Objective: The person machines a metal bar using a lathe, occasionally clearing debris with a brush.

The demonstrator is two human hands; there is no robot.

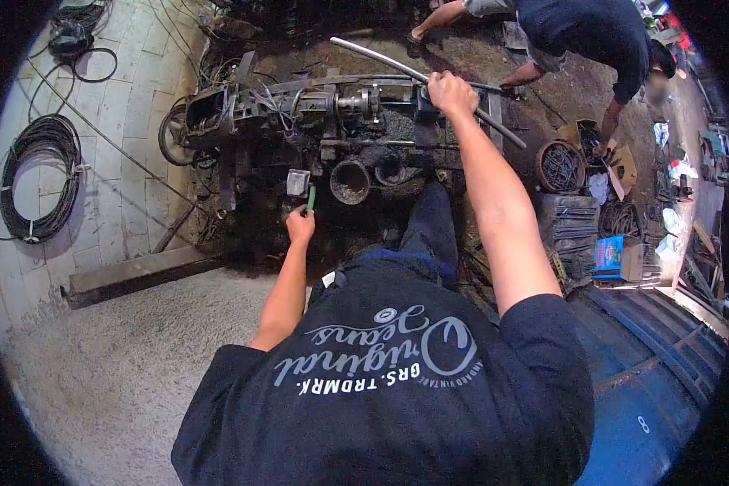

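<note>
My right hand [454, 95] is wrapped round a long metal rod [381, 58], which slants across the upper middle over the right end of a greasy machine [300, 109]. Lower and to the left, my left hand [300, 225] is closed on a green handle [311, 198]. Just above that handle is a grey box [298, 183] at the machine's front. Near it, a round metal pot [351, 181] with dark grime inside stands below the machine bed.
At the upper right a person [583, 40] bends over a box [620, 166]. Nearby are a basket of rods or bolts [560, 166] and a blue carton [611, 256]. Coiled black cable [44, 178] lies on the left. A beam [146, 271] crosses the floor.
</note>
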